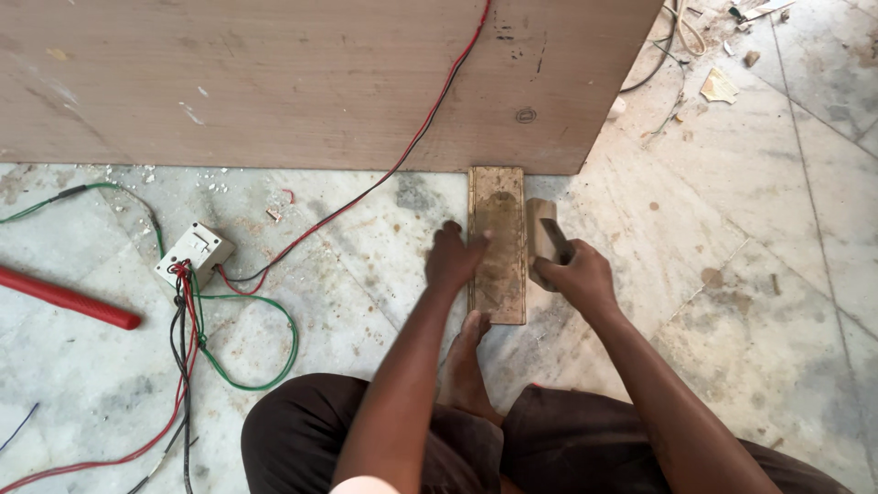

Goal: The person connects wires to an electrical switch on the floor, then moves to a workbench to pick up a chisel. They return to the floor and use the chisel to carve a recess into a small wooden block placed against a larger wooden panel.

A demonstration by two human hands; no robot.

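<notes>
Fingers of the left hand (455, 259) press flat on a narrow wooden strip (497, 243) lying on the marble floor (732, 274), its far end touching the plywood board's (320, 82) lower edge. Just beside it, the right hand (574, 274) is closed around a small wooden block (541, 229). A bare foot (466, 366) touches the strip's near end.

Your head camera looks steeply down, close over your left hand (455, 259) and right hand (572, 274), floor beyond.
</notes>
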